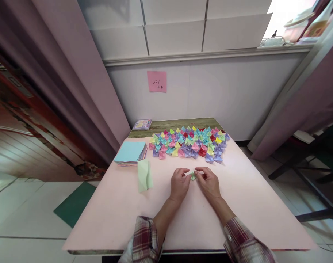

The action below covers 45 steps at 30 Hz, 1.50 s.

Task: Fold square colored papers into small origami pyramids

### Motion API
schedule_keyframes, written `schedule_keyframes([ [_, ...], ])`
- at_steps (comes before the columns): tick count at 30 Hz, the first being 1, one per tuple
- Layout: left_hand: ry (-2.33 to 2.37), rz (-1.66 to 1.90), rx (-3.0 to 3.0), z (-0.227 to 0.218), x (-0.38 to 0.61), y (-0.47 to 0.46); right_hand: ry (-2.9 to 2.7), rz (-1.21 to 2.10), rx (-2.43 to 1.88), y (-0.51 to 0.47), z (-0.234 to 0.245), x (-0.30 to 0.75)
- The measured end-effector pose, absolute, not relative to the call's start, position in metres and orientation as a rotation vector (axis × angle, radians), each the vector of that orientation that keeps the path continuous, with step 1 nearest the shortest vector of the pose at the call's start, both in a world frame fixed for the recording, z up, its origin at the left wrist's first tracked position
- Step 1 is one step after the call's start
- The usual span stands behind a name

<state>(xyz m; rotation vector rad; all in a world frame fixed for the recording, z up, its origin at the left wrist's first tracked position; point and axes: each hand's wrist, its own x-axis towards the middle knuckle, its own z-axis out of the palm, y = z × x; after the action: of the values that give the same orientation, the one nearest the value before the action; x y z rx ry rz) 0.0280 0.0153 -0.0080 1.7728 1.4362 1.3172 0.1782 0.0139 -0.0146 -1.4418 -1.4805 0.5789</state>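
Between my two hands is a small light green origami piece, just above the pink table cover. My left hand pinches its left side, the thumb close against the paper. On the other side my right hand grips it between thumb and fingers. Beyond my hands lies a spread of small folded origami pieces in many colours. A creased light green paper sheet stands partly folded to the left of my left hand.
A stack of square paper, light blue on top, lies at the table's left. Behind it is a pack of printed sheets. The pink-covered table meets a wall bearing a pink note. Curtains hang on both sides.
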Motion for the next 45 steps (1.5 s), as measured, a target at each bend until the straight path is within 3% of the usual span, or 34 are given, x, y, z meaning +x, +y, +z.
schedule_keyframes([
  [36, 1.618, 1.324, 1.562, -0.011, 0.003, -0.018, -1.695, 0.605, -1.405, 0.006, -0.015, 0.176],
  [45, 1.615, 1.242, 1.942, -0.004, 0.006, -0.022, -1.879, 0.484, -1.314, -0.001, -0.012, 0.172],
])
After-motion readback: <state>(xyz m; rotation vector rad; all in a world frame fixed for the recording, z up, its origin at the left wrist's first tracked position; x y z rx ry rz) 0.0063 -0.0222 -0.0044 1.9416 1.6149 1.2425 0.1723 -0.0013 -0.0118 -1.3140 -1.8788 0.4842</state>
